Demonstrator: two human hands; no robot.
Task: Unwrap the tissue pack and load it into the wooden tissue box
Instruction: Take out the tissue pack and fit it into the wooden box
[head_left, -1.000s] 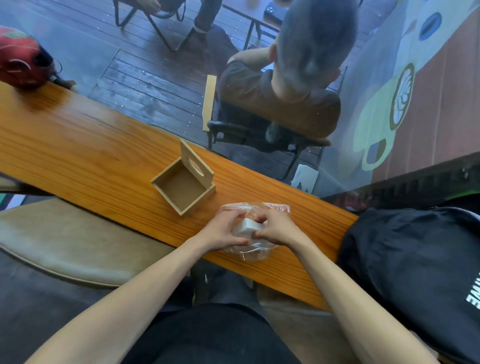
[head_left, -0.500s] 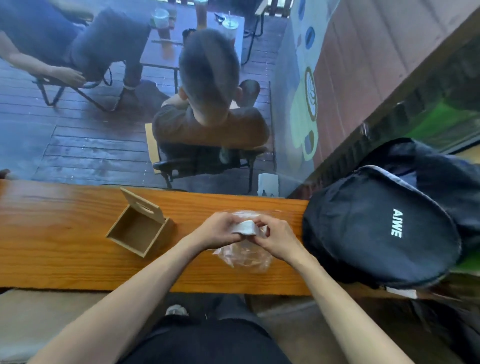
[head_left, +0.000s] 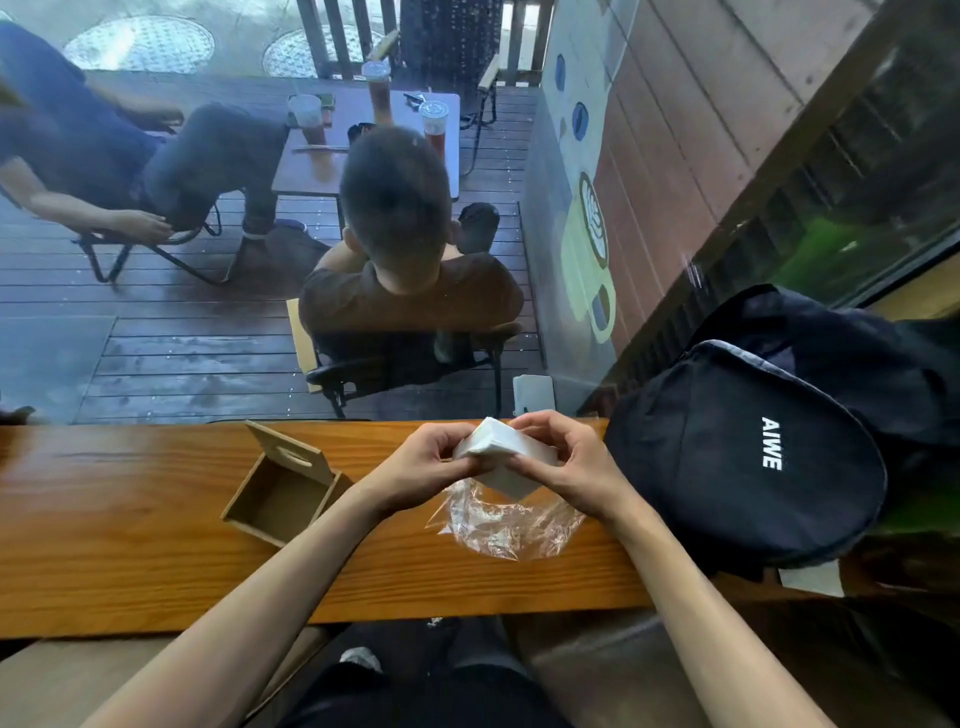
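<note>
One tissue stack (head_left: 506, 457), one wrapper (head_left: 506, 522), one box (head_left: 283, 491)

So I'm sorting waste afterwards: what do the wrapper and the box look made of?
The wrapper looks like thin clear plastic film: see-through, crinkled, glinting. The box looks like pale unfinished wood or plywood: matte, flat panels with a slot cut in the lid.

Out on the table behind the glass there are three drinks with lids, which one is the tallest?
The tallest cup stands at the table's far edge in the middle, holding amber drink. The left cup and the right cup are shorter and stand nearer.
</note>
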